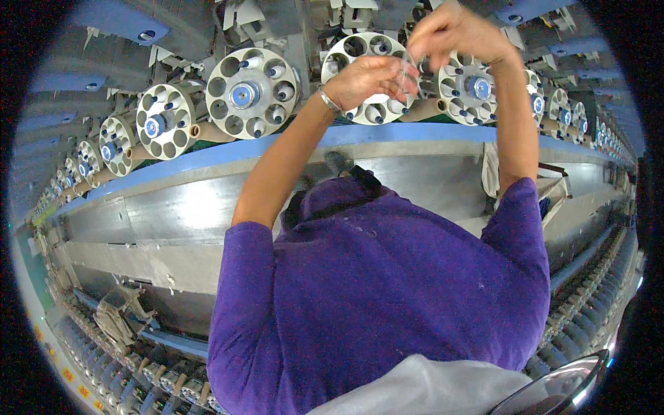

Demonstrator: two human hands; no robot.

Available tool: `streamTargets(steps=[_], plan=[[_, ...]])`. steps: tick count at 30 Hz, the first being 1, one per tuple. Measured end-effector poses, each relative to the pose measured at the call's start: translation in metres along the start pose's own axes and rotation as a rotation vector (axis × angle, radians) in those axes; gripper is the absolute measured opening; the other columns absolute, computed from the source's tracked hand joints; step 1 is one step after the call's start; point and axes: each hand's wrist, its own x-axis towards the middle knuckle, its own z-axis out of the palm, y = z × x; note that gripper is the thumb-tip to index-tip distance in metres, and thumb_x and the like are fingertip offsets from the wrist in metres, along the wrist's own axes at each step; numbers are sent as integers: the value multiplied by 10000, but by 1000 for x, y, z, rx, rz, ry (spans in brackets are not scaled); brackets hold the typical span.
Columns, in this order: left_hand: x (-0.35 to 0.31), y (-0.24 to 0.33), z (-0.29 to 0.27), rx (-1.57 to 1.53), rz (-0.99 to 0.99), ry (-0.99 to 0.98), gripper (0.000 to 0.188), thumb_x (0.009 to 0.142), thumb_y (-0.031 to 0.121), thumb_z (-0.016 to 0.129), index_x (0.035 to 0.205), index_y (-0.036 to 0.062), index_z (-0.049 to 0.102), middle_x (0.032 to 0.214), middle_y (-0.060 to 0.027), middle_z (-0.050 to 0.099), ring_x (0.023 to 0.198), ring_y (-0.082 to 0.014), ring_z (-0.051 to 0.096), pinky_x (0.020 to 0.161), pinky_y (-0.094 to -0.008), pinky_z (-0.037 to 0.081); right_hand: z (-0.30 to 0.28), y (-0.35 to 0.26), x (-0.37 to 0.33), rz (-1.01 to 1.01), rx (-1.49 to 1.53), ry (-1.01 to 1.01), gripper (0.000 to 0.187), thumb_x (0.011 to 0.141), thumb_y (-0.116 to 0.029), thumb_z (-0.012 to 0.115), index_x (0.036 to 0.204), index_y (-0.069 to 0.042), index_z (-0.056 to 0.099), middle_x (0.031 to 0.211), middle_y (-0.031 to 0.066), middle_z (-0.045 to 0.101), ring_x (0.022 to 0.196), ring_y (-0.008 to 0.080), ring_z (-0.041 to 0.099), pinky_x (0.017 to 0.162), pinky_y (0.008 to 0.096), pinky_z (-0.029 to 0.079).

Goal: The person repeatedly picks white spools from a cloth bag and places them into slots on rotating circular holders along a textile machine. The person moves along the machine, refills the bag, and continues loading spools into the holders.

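Note:
Both my arms reach up to a round cream bobbin magazine, a disc with round pockets, some with yarn bobbins in them. In front of it, my left hand has its fingers curled together, with a pale, blurred bit of something at the fingertips that is too faint to name. Above and to the right, my right hand is bent at the wrist with its fingers drooping toward the left hand. Motion smears those fingers, so I cannot see whether they grip anything. A white bobbin sits in a lower pocket below my left hand.
Similar magazines with blue hubs line the machine on both sides. Brown tubes lie between them, above a blue rail. Below runs a shiny metal aisle floor. Another machine row stands behind me, with a cloth-lined cart at left.

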Motion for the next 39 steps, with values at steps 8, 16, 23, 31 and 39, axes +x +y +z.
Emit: streamTargets(steps=[8, 16, 23, 31, 39], plan=[[24, -25, -62, 1399, 178, 490, 253, 722, 180, 788, 969, 196, 736, 1008, -42, 645, 990, -207, 621, 868, -356, 511, 54, 141, 44, -67, -360, 530, 178, 704, -172, 803, 714, -34, 692, 796, 28, 634, 795, 131, 590, 714, 288, 479], [-42, -86, -46, 1940, 2, 572, 201, 770, 284, 674, 948, 210, 732, 1076, -112, 642, 909, -300, 617, 773, -450, 506, 106, 161, 65, -233, -557, 727, 391, 677, -79, 799, 1008, -79, 592, 1084, 123, 564, 843, 297, 614, 729, 373, 505], [-20, -43, 29, 1781, 21, 976, 340, 854, 196, 579, 1189, 246, 605, 1061, -79, 653, 961, -284, 642, 765, -548, 489, 125, 135, 42, -313, -457, 689, 480, 780, 37, 622, 1238, -95, 566, 1169, 144, 576, 1047, 279, 577, 792, 357, 539], [-219, -173, 130, 1489, -214, 1480, 489, 790, 169, 646, 1270, 168, 548, 1317, -130, 505, 1181, -315, 494, 914, -556, 399, 266, 111, 32, -394, -246, 372, 482, 833, 7, 587, 1305, -75, 532, 1295, 133, 483, 924, 211, 586, 813, 320, 496], [-446, -427, 409, 717, -395, 2375, 243, 856, 194, 615, 1065, 90, 680, 1006, -156, 669, 974, -337, 613, 893, -479, 457, 553, 56, -63, -629, -344, -380, 342, 833, -3, 596, 1170, -59, 626, 1168, 98, 600, 977, 216, 591, 831, 314, 490]])
